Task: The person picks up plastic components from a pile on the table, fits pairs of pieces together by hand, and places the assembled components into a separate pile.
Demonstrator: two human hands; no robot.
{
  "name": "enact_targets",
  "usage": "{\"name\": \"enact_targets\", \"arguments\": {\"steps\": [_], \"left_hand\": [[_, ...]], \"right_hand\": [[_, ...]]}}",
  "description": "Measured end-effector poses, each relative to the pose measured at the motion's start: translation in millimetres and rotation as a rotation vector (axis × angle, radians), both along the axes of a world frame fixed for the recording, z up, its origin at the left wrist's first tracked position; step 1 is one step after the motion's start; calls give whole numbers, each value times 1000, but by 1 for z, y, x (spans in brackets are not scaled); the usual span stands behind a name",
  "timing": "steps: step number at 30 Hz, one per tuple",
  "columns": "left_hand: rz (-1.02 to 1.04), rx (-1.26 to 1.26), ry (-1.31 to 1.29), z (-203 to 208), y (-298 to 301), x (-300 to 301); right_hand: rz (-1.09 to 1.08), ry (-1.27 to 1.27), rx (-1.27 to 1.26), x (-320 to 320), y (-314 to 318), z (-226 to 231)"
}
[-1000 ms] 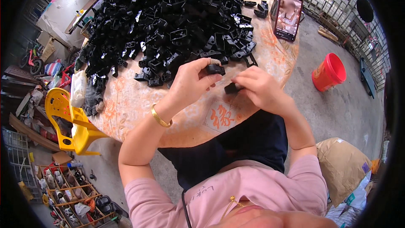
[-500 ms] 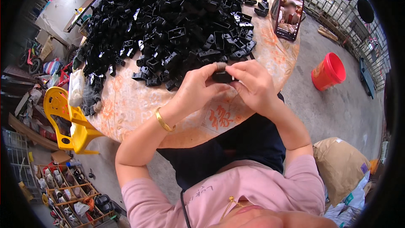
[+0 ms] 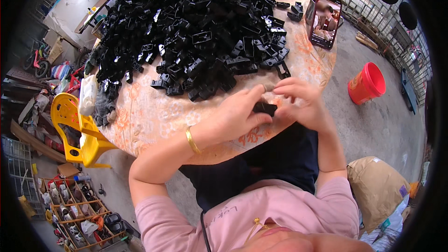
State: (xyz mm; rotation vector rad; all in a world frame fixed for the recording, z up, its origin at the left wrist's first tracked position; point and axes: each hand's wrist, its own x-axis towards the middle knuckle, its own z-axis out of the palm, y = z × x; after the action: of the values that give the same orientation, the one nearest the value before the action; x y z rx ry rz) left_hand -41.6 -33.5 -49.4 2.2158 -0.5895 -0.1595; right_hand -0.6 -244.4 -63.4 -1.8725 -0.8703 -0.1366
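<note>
Over the near edge of a round table with a patterned cloth [image 3: 140, 126], my left hand [image 3: 233, 114] grips a small black plastic part [image 3: 265, 108] between thumb and fingers. My right hand [image 3: 303, 105] is beside it, fingers curved and apart, with the thumb close to the part; nothing shows in its grasp. A gold bangle [image 3: 192, 140] is on my left wrist. Just beyond both hands lies a big heap of similar black plastic parts [image 3: 200, 37], many of them hollow, box-like pieces.
A phone [image 3: 325, 20] stands upright at the table's right edge. On the floor are a red bucket [image 3: 367, 84] to the right, a brown sack [image 3: 375, 189] near right, a yellow plastic chair [image 3: 84, 133] at left and a shoe rack [image 3: 81, 210] at lower left.
Both hands have come nearer to me and slightly right. My right fingers have moved off the black part and spread, while my left hand keeps hold of it.
</note>
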Motion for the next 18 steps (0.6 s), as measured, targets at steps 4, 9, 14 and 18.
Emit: {"name": "enact_targets", "arguments": {"steps": [4, 9, 14, 18], "left_hand": [[66, 188, -658, 11, 6, 5], [663, 675, -660, 29, 49, 28], [569, 626, -640, 20, 67, 33], [498, 257, -665, 24, 44, 27]], "right_hand": [[-352, -152, -124, 14, -3, 6], [-413, -215, -256, 21, 1, -19], [-364, -291, -233, 15, 16, -7], [-282, -421, -229, 17, 19, -12]]}}
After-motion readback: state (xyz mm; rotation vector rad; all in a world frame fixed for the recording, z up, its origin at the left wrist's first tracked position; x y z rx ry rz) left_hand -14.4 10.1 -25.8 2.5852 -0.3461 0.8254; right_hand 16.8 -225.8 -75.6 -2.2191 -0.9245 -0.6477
